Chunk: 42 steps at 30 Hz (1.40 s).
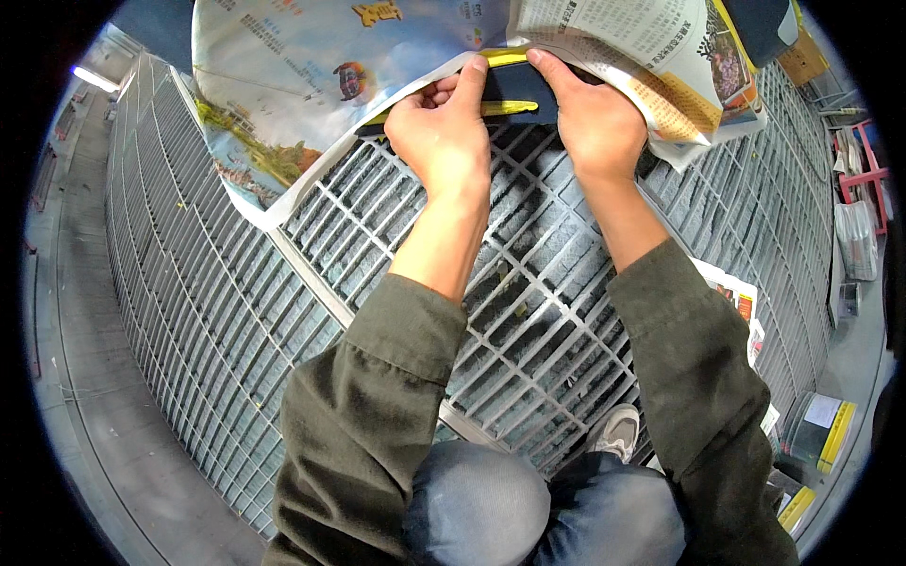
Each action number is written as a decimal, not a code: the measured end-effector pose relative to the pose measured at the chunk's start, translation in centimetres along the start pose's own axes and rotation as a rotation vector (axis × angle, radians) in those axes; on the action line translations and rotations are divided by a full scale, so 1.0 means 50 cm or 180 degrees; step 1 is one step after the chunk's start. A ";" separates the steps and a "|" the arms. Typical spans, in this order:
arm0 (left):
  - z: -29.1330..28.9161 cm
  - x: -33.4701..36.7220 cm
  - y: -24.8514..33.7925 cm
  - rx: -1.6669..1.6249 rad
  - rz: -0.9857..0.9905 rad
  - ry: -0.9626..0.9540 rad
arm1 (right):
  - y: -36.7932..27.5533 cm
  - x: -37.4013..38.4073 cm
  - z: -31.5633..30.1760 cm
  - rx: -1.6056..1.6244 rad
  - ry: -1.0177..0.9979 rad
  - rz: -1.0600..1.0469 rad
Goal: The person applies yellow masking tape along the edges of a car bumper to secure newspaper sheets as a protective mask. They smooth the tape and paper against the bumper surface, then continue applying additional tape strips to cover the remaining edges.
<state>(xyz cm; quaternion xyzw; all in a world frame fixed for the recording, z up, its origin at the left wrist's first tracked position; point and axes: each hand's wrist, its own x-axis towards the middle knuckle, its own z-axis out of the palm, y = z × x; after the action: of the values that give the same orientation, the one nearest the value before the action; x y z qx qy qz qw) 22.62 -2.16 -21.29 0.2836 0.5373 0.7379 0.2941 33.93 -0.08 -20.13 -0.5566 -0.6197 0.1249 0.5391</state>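
Left hand (439, 137): thumb (470, 85) extended forward, fingers (432, 96) curled in a pinch; right hand (602, 123) near it, thumb (549, 72) angled toward the left one, fingers mostly hidden; thumb tips apart; wrists (460, 196) bare; sleeved forearms (377, 377) spread apart behind the hands; bent knees (481, 500) below both.

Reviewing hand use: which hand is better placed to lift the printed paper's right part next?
Probably the right hand: it lies against that part of the printed paper, while the left hand sits at the left part.
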 end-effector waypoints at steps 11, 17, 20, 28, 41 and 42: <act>0.036 -0.020 0.045 -0.0178 -0.1397 -0.0770 | 0.061 0.010 -0.022 0.1160 0.0061 0.0731; 0.051 -0.021 0.021 0.0061 -0.1241 -0.0779 | 0.026 -0.035 -0.056 0.2009 -0.0407 0.1428; 0.069 -0.024 0.017 0.0306 -0.0727 -0.0725 | 0.038 -0.048 -0.055 0.1802 -0.0328 0.1409; 0.021 -0.009 0.029 0.0164 -0.1344 -0.0672 | 0.055 -0.077 -0.100 0.1552 -0.0408 0.1704; -0.051 -0.019 0.070 0.0299 -0.1450 -0.1793 | 0.198 -0.126 -0.369 0.2623 -0.1221 0.2152; -0.035 -0.025 0.078 0.0277 -0.1516 -0.1864 | 0.190 -0.116 -0.394 0.2828 -0.1246 0.2202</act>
<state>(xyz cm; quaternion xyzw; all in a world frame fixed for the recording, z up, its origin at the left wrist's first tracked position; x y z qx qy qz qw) 21.66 -5.19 -18.12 0.3618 0.5121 0.5130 0.5862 53.95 -10.32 -22.75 -0.4138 -0.3786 0.6409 0.5241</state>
